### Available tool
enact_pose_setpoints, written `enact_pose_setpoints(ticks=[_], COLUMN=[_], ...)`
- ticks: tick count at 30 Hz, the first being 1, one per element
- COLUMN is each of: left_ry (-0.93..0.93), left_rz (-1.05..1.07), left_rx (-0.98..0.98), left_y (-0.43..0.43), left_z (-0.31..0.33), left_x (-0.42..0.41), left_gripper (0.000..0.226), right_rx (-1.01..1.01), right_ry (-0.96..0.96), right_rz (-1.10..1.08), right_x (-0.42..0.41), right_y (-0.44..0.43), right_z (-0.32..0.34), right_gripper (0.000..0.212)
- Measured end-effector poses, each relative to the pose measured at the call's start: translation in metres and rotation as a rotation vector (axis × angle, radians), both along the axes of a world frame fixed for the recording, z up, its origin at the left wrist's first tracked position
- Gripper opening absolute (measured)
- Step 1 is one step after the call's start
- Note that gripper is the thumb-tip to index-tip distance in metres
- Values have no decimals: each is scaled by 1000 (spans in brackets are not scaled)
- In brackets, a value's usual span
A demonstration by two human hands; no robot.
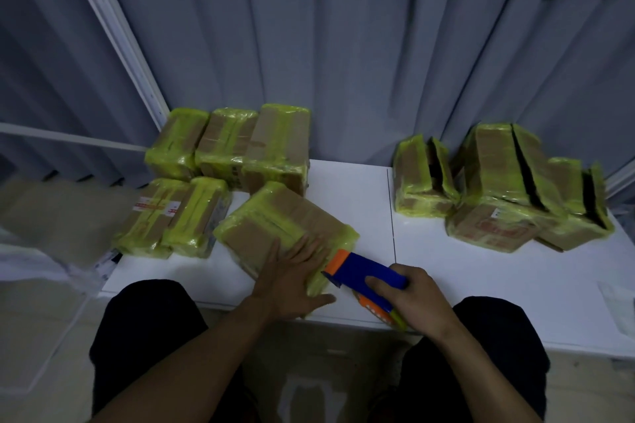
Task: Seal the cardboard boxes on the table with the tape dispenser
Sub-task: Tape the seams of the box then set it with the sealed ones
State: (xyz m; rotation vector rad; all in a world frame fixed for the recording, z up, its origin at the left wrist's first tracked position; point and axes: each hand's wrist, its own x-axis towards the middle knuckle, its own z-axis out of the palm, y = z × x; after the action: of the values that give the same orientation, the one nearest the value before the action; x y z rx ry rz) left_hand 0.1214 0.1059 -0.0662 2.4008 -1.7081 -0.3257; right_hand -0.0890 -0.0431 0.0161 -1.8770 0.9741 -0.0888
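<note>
Grey pleated curtain (343,62) hangs behind white table (481,285).

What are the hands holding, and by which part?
The right hand grips the tape dispenser round its blue body. The left hand holds nothing; it presses flat on the cardboard box.

Dim, cool grey-blue light; the white table (446,268) is the brightest surface, evenly and softly lit, and the yellow-green tape (187,134) on the boxes (247,237) carries a faint sheen. Cardboard sheet (62,216) at the left edge is smeared by motion blur; detail elsewhere is soft. Wide-angle bending shows in the curtain (343,62) folds and white frame bar (117,34) toward the edges; the bottom of the view sinks into murky shadow.
</note>
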Motion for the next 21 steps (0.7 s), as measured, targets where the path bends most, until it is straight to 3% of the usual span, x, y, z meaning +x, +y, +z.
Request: enact_pose_setpoints(ticks=[4, 9, 12, 21], left_ry=[-34, -53, -68, -26], left_rz=[-12, -10, -3, 20], left_rx=[-1, 15, 30, -10], left_y=[0, -1, -1, -3], left_z=[-3, -5, -5, -2], left_x=[2, 2, 1, -1], left_gripper=[84, 85, 85, 82], right_rx=[59, -42, -48, -5], right_ry=[147, 351, 349, 264], right_rz=[66, 88, 85, 21], right_x=[12, 31, 28, 5], right_y=[-8, -10, -11, -5], right_z=[3, 3, 3, 4], right_gripper=[24, 56, 64, 56])
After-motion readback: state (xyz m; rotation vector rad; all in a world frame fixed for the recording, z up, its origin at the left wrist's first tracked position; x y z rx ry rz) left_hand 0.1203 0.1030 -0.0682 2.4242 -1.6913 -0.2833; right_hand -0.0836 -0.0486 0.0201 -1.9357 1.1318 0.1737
